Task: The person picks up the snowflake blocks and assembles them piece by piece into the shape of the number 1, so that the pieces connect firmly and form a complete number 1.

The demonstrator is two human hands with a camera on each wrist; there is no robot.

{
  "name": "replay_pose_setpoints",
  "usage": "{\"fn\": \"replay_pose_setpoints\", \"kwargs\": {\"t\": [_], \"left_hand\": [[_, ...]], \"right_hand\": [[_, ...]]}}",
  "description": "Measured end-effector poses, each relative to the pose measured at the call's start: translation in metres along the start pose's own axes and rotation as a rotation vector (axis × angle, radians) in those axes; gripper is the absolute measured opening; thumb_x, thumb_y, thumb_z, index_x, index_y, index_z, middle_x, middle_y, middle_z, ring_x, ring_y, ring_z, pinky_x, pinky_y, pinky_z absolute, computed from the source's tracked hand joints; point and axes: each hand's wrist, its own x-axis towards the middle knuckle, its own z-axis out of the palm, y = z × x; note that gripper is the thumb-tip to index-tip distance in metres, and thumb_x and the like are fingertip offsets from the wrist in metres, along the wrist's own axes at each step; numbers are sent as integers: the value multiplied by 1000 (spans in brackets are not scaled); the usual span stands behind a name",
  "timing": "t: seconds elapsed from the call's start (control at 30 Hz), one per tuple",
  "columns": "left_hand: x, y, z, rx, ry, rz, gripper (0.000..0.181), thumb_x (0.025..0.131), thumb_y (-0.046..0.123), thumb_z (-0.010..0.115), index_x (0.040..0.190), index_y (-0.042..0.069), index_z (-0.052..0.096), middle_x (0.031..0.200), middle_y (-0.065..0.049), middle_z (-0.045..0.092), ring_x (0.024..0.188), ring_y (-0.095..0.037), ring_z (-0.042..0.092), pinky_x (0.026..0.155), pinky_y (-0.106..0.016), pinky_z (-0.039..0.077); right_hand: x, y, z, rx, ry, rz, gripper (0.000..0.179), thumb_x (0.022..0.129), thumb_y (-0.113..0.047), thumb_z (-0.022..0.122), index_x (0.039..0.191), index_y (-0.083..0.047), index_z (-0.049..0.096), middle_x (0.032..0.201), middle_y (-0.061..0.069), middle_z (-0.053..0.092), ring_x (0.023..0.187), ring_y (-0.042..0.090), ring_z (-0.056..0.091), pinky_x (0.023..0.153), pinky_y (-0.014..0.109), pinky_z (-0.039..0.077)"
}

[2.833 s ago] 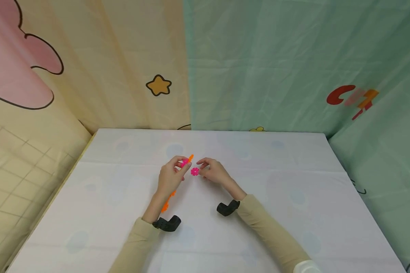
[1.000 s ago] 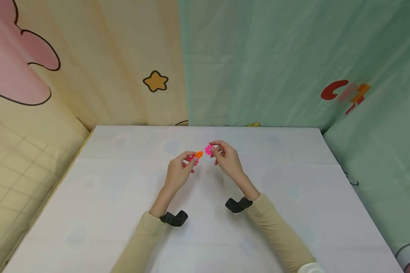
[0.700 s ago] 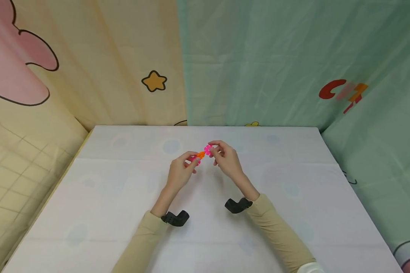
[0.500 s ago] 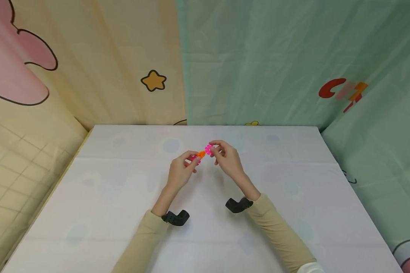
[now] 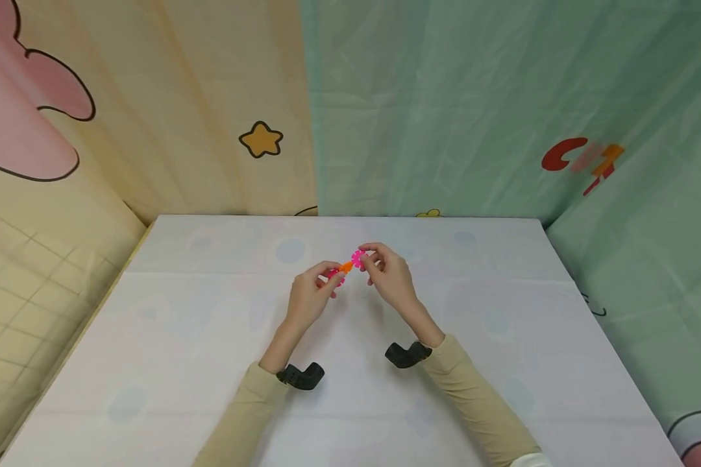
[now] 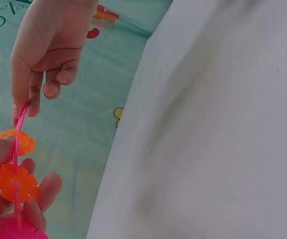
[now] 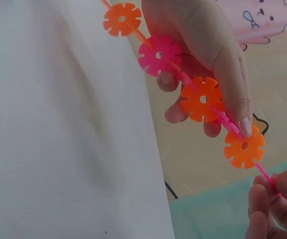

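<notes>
My left hand [image 5: 308, 297] pinches a chain of flower-shaped snowflake discs, orange and pink in turn. The chain's end orange disc [image 7: 235, 149] sticks out past the left thumb. Behind it run a pink disc seen edge-on, another orange disc [image 7: 190, 104], a pink disc [image 7: 150, 62] and an orange disc [image 7: 114, 24] trailing away. My right hand [image 5: 393, 277] pinches a pink disc [image 5: 359, 259] between thumb and fingertips. This pink disc, edge-on in the right wrist view, meets the rim of the end orange disc; how deep it sits in a slot I cannot tell.
Both hands are above a white-covered table [image 5: 362, 402], towards its far side. Patterned curtains [image 5: 432, 110] hang behind and at both sides. Each wrist carries a black camera mount [image 5: 407, 355].
The right hand's pink disc was lower and apart from the chain; both hands have moved towards the far side and slightly right. The gap between the pink disc and the end orange disc has closed.
</notes>
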Motion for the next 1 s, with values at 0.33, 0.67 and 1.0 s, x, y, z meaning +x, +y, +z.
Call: {"fn": "replay_pose_setpoints", "kwargs": {"t": [0.33,0.67,1.0], "left_hand": [[0,2,3,28,3,26,20,90,26,67,107,14,70,81,-2,70,59,-25,65,47,-23,42],[-2,2,8,45,55,126,11,89,18,69,97,13,71,74,-1,69,52,-15,60,45,-21,41],[-4,2,11,106,95,204,10,88,18,70,95,10,70,70,-2,67,50,-8,55,46,-20,42]], "right_hand": [[-2,0,2,-5,-2,8,27,96,-20,58,120,-8,62,84,16,68,61,40,60,45,21,38],[-4,0,3,94,12,13,22,94,-10,58,114,-3,66,79,25,66,60,39,60,44,20,37],[-4,1,2,166,5,77,21,93,-7,59,111,-4,68,80,29,65,53,16,58,49,18,44]]}}
